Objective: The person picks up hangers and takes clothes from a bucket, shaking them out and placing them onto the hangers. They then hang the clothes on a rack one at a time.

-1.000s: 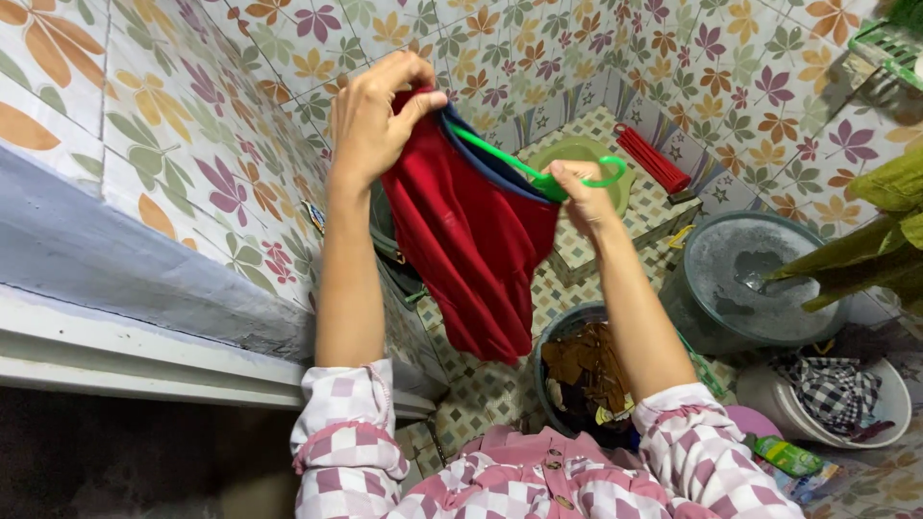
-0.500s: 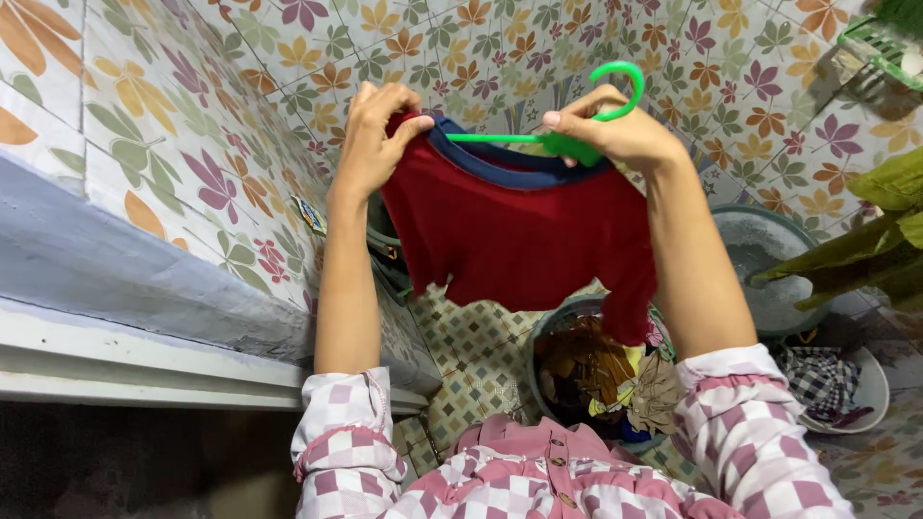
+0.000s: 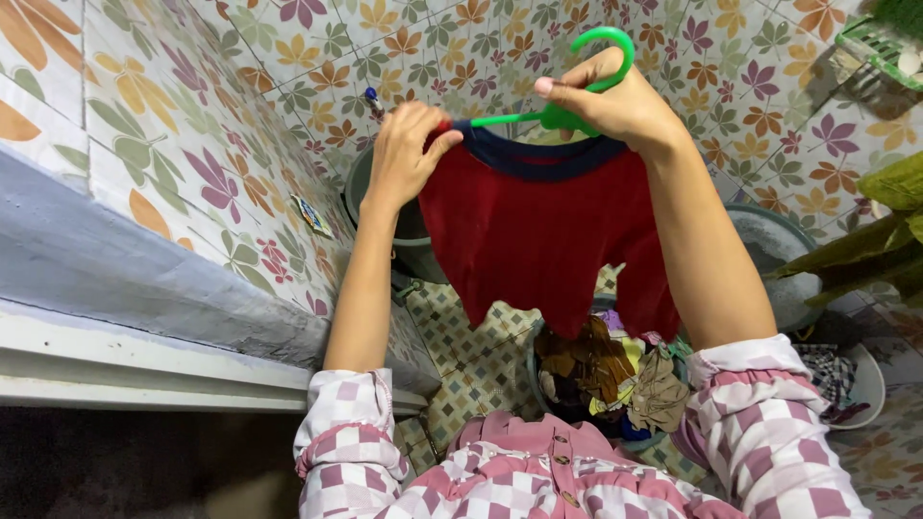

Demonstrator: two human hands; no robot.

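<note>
A red shirt with a dark blue collar hangs spread in front of me on a green plastic hanger. My right hand grips the hanger at the base of its hook, which points up. My left hand pinches the shirt's shoulder over the hanger's left arm. Below the shirt stands a dark bucket holding several crumpled clothes.
Flower-patterned tiles cover the walls, with a grey ledge at the left. A grey bucket sits behind my left hand. At the right are a round tub, a basin with checked cloth and a hanging green cloth.
Both hands have lifted the shirt and hanger higher. The shirt has gone from bunched at one side to spread flat across the hanger, and my left hand has moved right along the shoulder.
</note>
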